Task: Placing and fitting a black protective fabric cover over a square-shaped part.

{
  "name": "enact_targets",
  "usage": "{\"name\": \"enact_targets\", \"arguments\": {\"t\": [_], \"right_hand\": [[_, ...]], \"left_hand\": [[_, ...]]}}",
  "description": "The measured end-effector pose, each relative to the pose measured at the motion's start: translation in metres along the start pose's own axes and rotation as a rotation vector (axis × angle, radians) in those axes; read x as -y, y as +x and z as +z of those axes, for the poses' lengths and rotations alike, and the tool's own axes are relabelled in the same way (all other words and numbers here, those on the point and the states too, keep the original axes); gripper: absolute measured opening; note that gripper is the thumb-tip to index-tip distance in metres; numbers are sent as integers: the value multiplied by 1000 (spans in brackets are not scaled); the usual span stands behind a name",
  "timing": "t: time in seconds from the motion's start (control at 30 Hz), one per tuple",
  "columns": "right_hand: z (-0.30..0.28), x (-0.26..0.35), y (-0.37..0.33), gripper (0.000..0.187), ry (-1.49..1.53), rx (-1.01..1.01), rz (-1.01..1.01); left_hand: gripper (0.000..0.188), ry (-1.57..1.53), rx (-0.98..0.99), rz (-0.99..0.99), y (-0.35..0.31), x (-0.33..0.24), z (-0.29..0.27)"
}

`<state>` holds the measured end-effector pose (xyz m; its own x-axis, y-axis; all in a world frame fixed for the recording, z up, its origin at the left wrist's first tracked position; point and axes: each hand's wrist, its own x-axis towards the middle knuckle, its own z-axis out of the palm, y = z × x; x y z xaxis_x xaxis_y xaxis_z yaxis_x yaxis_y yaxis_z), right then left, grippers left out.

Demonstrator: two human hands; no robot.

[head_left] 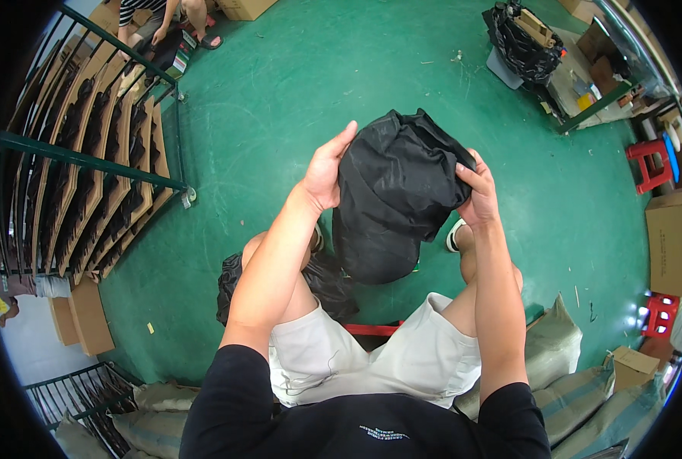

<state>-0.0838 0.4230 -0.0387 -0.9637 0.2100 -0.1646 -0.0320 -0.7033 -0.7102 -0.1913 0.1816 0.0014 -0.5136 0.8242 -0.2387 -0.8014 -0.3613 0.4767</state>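
Between my hands, in front of my knees, is a soft black cloth item (398, 180). Its upper part is creased and folded, with a loose edge at the upper right; the lower end is smoother and rounded. I cannot tell its exact kind. My left hand (327, 170) holds its left side, thumb pointing up and fingers hidden behind the fabric. On the other side, my right hand (479, 190) pinches the loose edge, thumb in front. A black plastic bag (329, 287) lies on the floor by my left leg, partly hidden by it.
A green metal rack (89, 162) with cardboard layers and black items stands at the left. Another person (154, 23) sits beyond it. Far right are a bin with a black liner (521, 46) and a red stool (648, 167). Woven sacks (563, 344) lie behind me.
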Motion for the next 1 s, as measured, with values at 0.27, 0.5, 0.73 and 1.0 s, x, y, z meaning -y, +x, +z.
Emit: {"name": "enact_targets", "arguments": {"t": [0.27,0.5,0.73,1.0], "right_hand": [[-14,16,-2,22,62,52,-89],[-2,-2,-4,38,-733,-15,-219],[-24,-18,3,18,-1164,-591,-1008],[-22,-17,3,18,-1087,-665,-1133]], "left_hand": [[42,631,-115,413,3,-5,-12],[26,1408,-671,1178,7,10,-13],[34,1760,-377,1845,-1,-1,-7],[35,1686,-372,1855,-1,6,-2]]}}
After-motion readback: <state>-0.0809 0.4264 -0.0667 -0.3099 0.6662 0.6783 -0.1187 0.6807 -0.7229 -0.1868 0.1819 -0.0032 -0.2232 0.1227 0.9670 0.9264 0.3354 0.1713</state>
